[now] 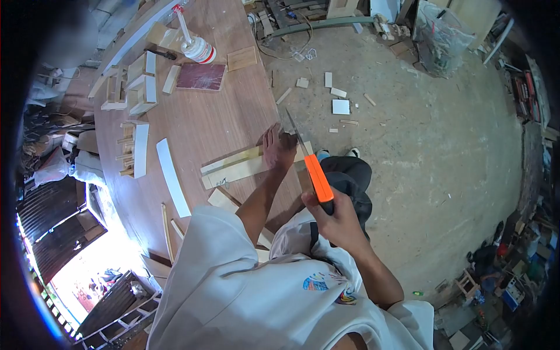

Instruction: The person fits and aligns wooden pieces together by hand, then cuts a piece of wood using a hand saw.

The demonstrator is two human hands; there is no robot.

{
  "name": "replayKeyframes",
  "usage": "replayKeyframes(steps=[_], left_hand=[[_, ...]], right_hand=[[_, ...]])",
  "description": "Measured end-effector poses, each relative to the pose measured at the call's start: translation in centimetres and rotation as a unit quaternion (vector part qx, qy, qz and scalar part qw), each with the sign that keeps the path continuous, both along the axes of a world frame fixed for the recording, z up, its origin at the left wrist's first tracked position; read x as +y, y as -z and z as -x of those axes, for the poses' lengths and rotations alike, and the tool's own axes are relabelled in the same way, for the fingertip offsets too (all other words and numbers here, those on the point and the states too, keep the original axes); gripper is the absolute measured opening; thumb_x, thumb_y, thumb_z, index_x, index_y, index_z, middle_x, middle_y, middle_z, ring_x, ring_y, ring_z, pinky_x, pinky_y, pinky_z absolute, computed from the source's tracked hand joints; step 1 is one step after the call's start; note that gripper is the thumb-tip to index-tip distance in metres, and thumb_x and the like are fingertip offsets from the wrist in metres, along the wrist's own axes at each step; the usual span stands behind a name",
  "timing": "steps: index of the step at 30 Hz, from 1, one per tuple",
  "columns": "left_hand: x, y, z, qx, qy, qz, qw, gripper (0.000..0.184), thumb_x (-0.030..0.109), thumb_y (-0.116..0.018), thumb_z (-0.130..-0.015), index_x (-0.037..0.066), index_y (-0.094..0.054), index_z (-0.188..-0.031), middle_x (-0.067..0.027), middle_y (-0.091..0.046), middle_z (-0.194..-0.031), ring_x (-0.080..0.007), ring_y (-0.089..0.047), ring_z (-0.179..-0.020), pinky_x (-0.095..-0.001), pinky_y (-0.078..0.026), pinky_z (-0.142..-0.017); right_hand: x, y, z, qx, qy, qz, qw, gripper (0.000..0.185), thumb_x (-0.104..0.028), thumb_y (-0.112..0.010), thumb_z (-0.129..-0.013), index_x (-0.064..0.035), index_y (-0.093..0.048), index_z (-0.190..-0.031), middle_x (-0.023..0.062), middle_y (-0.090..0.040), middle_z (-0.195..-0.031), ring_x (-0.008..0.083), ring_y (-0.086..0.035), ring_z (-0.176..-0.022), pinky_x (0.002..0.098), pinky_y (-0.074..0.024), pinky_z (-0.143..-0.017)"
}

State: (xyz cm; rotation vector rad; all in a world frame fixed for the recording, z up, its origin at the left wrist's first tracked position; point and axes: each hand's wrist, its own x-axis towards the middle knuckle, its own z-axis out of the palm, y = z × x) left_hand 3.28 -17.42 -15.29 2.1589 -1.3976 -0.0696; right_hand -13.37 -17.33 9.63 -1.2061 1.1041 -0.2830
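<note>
The pale board (pixel 236 173) lies right under the fingers of the left hand (pixel 279 148), so that hand is the nearer one to it. Its long side runs slantwise over the worktop (pixel 204 119), from near the left arm out to the right and a bit away from the body. Its far end pokes out past the edge, over the floor (pixel 426 157). A thin strip of wood (pixel 228 160) lies along its far side, pointing nearly the same way.

The right hand (pixel 336 217) is closed tight around the grip of the saw (pixel 318 179). The saw points away from the body and a little to the left, so it goes across the board, not along it. The blade looks to be by the board's end, just to the right of the left fingers (I cannot tell if its teeth touch the wood).

The left fingers are bent and spread on top of the wood, close to the edge. I cannot tell if they squeeze it or only push down. The white curved strip (pixel 173 178) is well to the left of both hands.
</note>
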Motion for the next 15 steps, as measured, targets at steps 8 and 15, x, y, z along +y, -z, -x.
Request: replayKeyframes(steps=[8, 15], left_hand=[[-0.4, -0.2, -0.3, -0.027, 0.026, 0.031, 0.999, 0.020, 0.024, -0.063, -0.077, 0.004, -0.061, -0.080, -0.0141, -0.053, -0.117, -0.0329, -0.049, -0.112, -0.0459, -0.036, -0.098], [-0.1, 0.2, -0.2, 0.010, 0.008, 0.001, 1.000, 0.021, 0.025, -0.064, -0.077, 0.004, -0.061, -0.079, -0.0145, -0.053, -0.117, -0.0329, -0.048, -0.113, -0.0454, -0.035, -0.099]], right_hand=[[0.8, 4.2, -1.2, -0.006, 0.014, 0.069, 0.998, 0.015, -0.013, -0.057, -0.088, 0.0010, -0.057, -0.082, 0.0004, -0.047, -0.051, 0.0070, -0.044, -0.042, 0.0257, -0.0348, -0.040], [0.5, 2.0, 0.0, -0.021, 0.040, -0.061, 0.997, 0.020, -0.016, -0.058, -0.087, 0.0022, -0.055, -0.079, 0.0053, -0.047, -0.051, 0.0116, -0.045, -0.043, 0.0314, -0.0365, -0.043]])
